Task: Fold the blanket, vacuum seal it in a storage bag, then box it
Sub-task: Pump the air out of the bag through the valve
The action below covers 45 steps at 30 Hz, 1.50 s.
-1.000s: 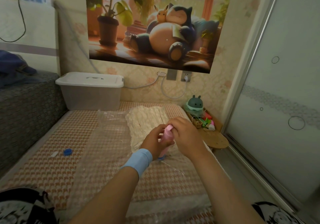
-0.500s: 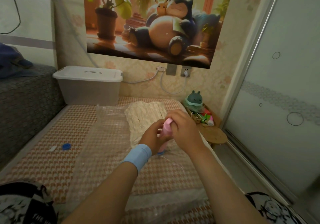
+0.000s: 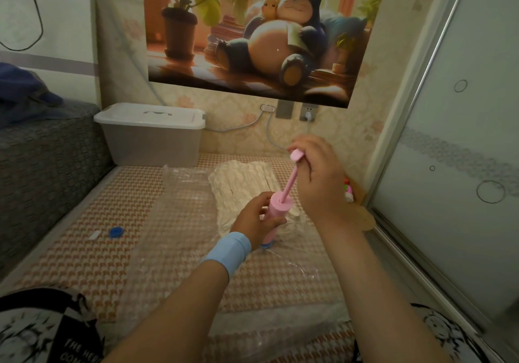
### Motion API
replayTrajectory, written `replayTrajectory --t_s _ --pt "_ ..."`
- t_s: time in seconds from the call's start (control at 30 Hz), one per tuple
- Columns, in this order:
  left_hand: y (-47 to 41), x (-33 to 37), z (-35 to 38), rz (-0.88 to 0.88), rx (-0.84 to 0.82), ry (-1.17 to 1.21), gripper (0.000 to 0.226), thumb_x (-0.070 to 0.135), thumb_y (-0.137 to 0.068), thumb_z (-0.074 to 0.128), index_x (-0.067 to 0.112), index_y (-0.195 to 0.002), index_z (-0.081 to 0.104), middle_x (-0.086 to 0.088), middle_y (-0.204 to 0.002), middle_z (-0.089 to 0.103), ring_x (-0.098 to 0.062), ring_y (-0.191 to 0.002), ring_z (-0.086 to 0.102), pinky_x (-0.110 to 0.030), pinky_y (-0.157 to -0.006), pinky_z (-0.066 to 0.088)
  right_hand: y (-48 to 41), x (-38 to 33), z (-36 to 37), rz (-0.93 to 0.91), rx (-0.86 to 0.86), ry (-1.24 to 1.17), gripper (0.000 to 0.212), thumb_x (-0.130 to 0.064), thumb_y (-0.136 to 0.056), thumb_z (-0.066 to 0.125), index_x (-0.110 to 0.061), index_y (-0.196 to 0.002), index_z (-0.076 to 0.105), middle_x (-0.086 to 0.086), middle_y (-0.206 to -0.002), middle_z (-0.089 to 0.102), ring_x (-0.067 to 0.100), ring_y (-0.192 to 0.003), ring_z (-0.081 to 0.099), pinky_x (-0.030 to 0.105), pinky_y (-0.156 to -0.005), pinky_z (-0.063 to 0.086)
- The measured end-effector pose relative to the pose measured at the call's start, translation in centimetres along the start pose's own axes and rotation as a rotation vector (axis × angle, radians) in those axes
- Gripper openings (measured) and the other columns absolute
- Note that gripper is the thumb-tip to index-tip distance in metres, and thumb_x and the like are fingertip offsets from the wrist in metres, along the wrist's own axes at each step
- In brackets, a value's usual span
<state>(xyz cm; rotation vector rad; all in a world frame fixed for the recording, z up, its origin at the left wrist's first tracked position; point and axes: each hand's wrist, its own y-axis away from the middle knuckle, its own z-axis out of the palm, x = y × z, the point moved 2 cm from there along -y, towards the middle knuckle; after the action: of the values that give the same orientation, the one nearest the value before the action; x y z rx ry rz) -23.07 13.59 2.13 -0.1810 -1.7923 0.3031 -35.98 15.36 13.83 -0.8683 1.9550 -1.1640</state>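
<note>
Plunger (image 3: 289, 181) raised; pump (image 3: 276, 212) seemingly on valve (image 3: 266, 245)

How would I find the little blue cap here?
Start at the lidded plastic box by the wall, then follow the checked mat toward you. Left of the clear bag lies the blue cap: round, unlike the flat white clip beside it.

Left grip (image 3: 254, 216) low, right grip (image 3: 317, 177) high
</note>
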Motion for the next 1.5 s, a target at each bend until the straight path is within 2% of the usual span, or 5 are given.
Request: replayTrajectory --t_s 0.2,0.57,0.83,1.2,1.5 --pt "0.0 0.2 -0.2 0.004 0.019 -0.015 0.043 0.017 -0.084 0.071 0.031 -0.122 0.056 0.007 -0.113 0.064 -0.013 -0.103 0.061 -0.031 -0.086 0.054 4.3 2.6 3.2 0.174 -0.511 0.056 0.031 -0.022 -0.088 0.040 -0.013 -0.100 0.067 0.000 -0.104 0.062 0.021 -0.095 0.056 0.044 -0.082 0.049" --pt "-0.1 -0.4 -0.1 0.052 0.009 -0.040 0.046 0.017 -0.081 0.074 0.036 -0.119 0.057 0.014 -0.117 0.061 -0.008 -0.104 0.057 -0.027 -0.089 0.051 -1.7 -2.0 -2.0 -0.116 0.134 0.044 0.027 -0.005 -0.098 0.044 0.001 -0.106 0.069 0.013 -0.110 0.067 0.028 -0.108 0.062 0.034 -0.097 0.049" --pt "0.4 -0.1 -0.3 0.041 0.030 -0.016 0.039 0.019 -0.086 0.070 0.031 -0.120 0.057 0.010 -0.113 0.064 -0.008 -0.103 0.059 -0.014 -0.078 0.048 4.6 1.7 2.9 0.111 -0.480 0.096 0.041 -0.031 -0.089 0.031 -0.014 -0.102 0.067 -0.002 -0.106 0.062 0.018 -0.097 0.054 0.032 -0.082 0.047" --pt "-0.3 -1.2 0.3 0.042 0.015 -0.044 0.050 0.021 -0.078 0.077 0.039 -0.120 0.056 0.011 -0.122 0.058 -0.013 -0.110 0.056 -0.032 -0.092 0.051 -1.8 -1.3 -2.2 -0.075 0.123 0.045 0.022 0.000 -0.099 0.048 0.000 -0.107 0.068 0.011 -0.110 0.066 0.025 -0.108 0.062 0.038 -0.095 0.052" --pt "0.0 -0.3 -0.3 0.029 0.043 -0.015 0.044 0.018 -0.084 0.072 0.030 -0.123 0.056 0.008 -0.117 0.063 -0.009 -0.105 0.058 -0.011 -0.077 0.046 4.0 1.7 2.9 0.096 -0.436 0.068 0.035 -0.025 -0.088 0.036 -0.014 -0.098 0.067 -0.001 -0.103 0.063 0.021 -0.094 0.055 0.043 -0.081 0.049"
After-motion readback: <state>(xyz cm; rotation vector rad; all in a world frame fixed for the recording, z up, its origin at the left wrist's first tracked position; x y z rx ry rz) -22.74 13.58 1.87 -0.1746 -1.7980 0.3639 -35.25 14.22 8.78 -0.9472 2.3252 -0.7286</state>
